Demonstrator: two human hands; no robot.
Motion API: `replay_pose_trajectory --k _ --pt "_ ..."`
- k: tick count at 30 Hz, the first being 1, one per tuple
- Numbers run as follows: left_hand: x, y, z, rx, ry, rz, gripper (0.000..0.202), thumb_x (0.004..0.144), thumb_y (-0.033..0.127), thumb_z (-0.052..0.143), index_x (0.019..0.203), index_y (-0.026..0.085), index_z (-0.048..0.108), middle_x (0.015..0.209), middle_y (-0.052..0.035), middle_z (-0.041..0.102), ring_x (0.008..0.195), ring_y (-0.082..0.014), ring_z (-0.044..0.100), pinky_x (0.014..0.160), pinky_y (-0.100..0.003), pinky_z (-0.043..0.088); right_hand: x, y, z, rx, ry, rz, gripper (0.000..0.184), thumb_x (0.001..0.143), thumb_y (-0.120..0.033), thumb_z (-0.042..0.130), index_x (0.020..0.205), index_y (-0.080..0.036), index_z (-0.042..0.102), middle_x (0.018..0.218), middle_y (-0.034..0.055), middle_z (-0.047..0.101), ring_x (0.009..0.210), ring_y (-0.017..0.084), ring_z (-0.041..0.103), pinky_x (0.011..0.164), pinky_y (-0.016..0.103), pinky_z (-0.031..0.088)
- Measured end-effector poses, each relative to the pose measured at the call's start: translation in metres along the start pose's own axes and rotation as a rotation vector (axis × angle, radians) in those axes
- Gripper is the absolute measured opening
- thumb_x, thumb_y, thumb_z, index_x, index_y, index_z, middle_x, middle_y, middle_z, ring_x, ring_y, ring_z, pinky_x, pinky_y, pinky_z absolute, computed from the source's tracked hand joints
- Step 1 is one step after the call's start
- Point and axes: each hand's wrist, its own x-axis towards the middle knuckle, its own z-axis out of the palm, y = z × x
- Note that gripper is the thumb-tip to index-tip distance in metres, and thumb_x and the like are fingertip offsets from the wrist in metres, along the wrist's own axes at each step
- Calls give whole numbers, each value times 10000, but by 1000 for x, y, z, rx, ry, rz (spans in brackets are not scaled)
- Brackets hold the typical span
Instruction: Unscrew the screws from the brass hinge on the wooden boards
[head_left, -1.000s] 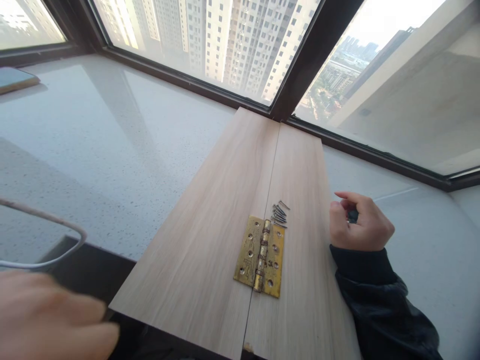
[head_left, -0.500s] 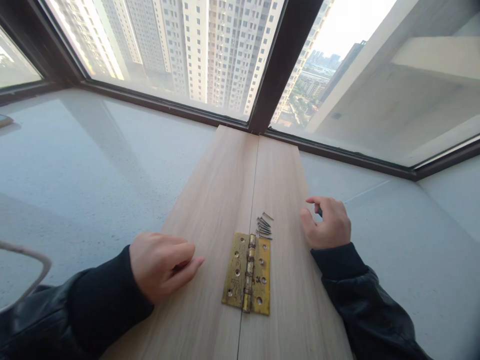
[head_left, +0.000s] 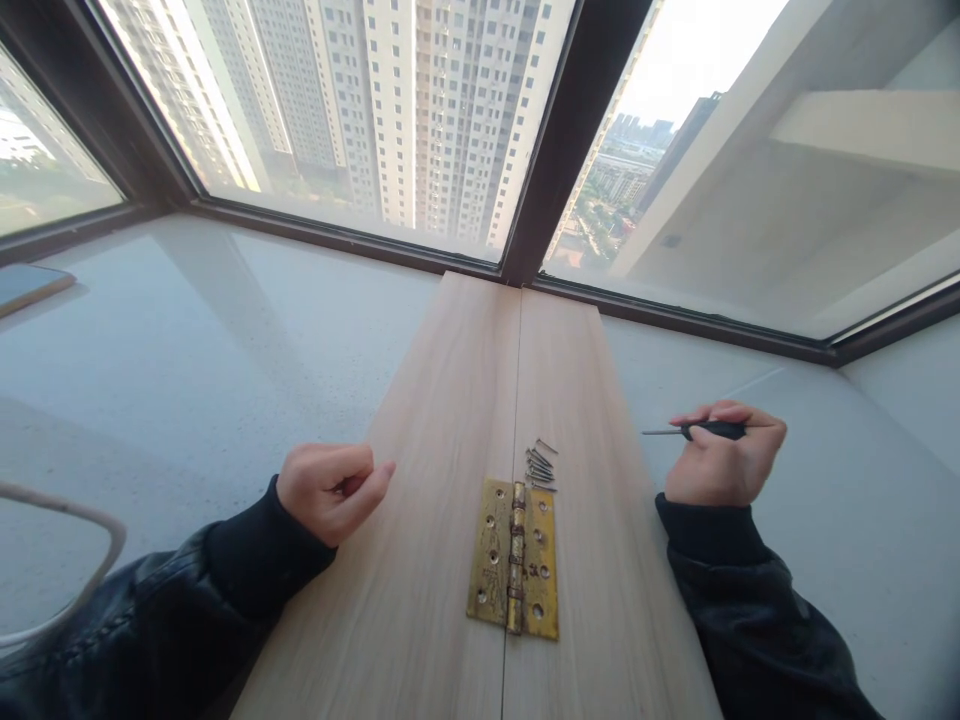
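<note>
My right hand [head_left: 724,460], beside the boards' right edge, grips a screwdriver [head_left: 714,430] by its black handle; the thin metal shaft points left. My left hand [head_left: 330,492] is curled into a loose fist at the boards' left edge, thumb sticking out, with nothing seen in it. Between the hands, a worn brass-coloured hinge [head_left: 513,560] lies unfolded flat, its knuckle roughly along the seam of two pale wooden boards [head_left: 420,400]. Several loose screws [head_left: 540,465] lie in a small pile just beyond the hinge, on the right board.
Dark window frames [head_left: 525,200] close off the far side, where the boards' ends reach. A white speckled ledge [head_left: 300,350] spreads around the boards. A phone-like flat object [head_left: 34,288] lies far left, and a pale cable [head_left: 97,525] loops near my left sleeve.
My right hand has moved right, off the board, and turned so the screwdriver now shows. My left hand has shifted slightly and curled tighter. The view has tilted a little; hinge and screws lie as before.
</note>
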Motion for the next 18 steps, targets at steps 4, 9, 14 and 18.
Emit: replay_pose_trajectory --k 4,9,14,18 --pt "0 1 1 -21 -12 22 449 821 205 512 511 173 188 535 66 126 475 -59 124 440 -231 151 14 7 -7 233 2 247 164 760 -272 552 797 -223 401 725 -51 411 582 114 491 535 285 450" --pt "1 2 3 -44 -12 44 447 812 208 511 515 173 179 535 65 114 469 -58 110 426 -229 140 19 26 -17 308 -139 582 231 885 -379 510 776 -176 487 631 -50 466 514 88 479 464 228 410" --pt "1 3 2 -42 -21 -2 438 816 215 513 491 172 223 533 64 138 472 -58 138 439 -228 165 15 39 -21 316 -123 561 291 915 -431 506 892 -149 575 719 -25 563 598 101 555 594 283 501" --pt "1 5 1 -40 -50 -43 434 824 232 501 481 173 242 524 66 148 470 -60 152 444 -230 172 15 43 -17 321 -214 574 307 914 -433 510 828 -145 575 669 -37 550 549 87 531 556 258 480"
